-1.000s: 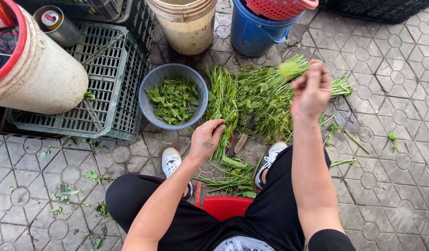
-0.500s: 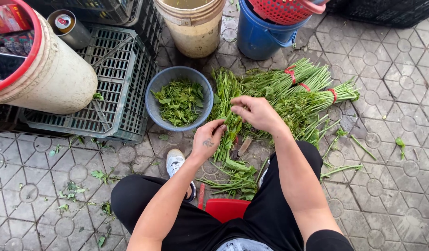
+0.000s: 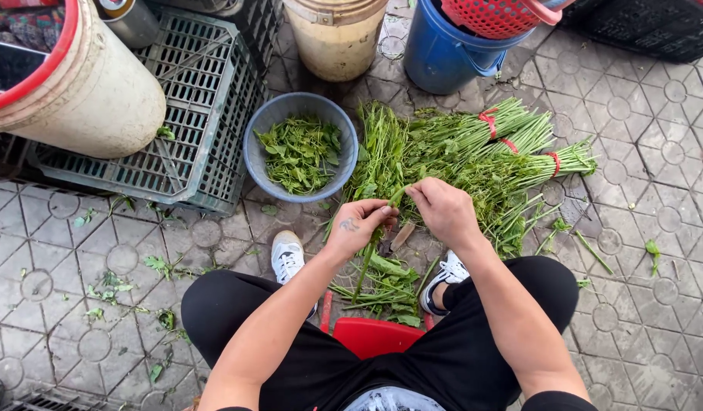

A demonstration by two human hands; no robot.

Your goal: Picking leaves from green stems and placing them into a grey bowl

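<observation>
Both hands are pinching one green stalk (image 3: 397, 196) between them: left hand (image 3: 357, 226) closed on its lower part, right hand (image 3: 443, 209) gripping the top. It's hovering over the bundled greens (image 3: 473, 156), near the grey bowl (image 3: 254, 144) of picked leaves.

One long green stalk (image 3: 369, 247) is pinched at its top end between the left hand (image 3: 357, 225) and the right hand (image 3: 441, 210), hanging down toward the paved floor (image 3: 656, 320) between the two white shoes. Behind it lies the heap of green stalks (image 3: 458, 164), leafy and loose on its left side, tied into bundles with red bands on its right. Cut stems (image 3: 378, 285) litter the floor under the hands.
</observation>
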